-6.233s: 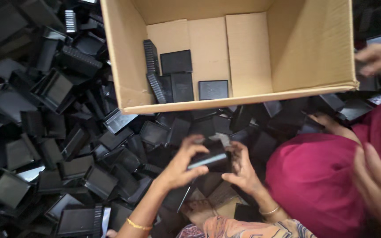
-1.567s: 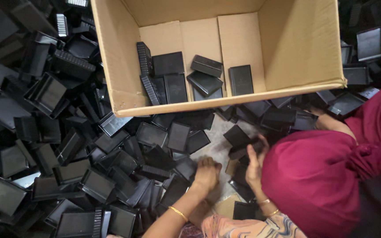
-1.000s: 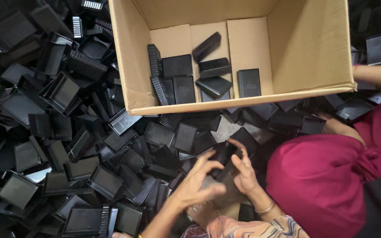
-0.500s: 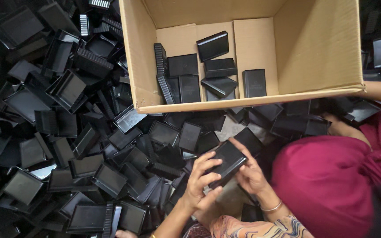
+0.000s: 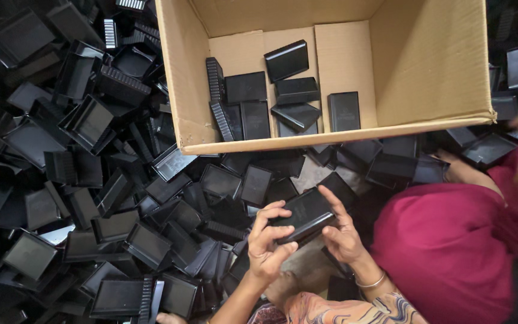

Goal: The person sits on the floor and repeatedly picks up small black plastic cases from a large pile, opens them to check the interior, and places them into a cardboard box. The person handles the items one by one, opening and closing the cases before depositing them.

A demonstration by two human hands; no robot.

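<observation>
Left hand (image 5: 268, 243) and right hand (image 5: 342, 231) both curl closed around one black plastic case (image 5: 306, 214) held between them above the pile (image 5: 91, 198); best keep fingertips on its edges, squeeze evenly, box (image 5: 427, 66) sits just beyond.

Both hands (image 5: 304, 237) hold a black plastic case (image 5: 307, 213).

You hold one black rectangular plastic casing (image 5: 306, 214), glossy, flat face up, tilted with its right end higher. It sits above the heap of like casings, just below the box edge.
</observation>
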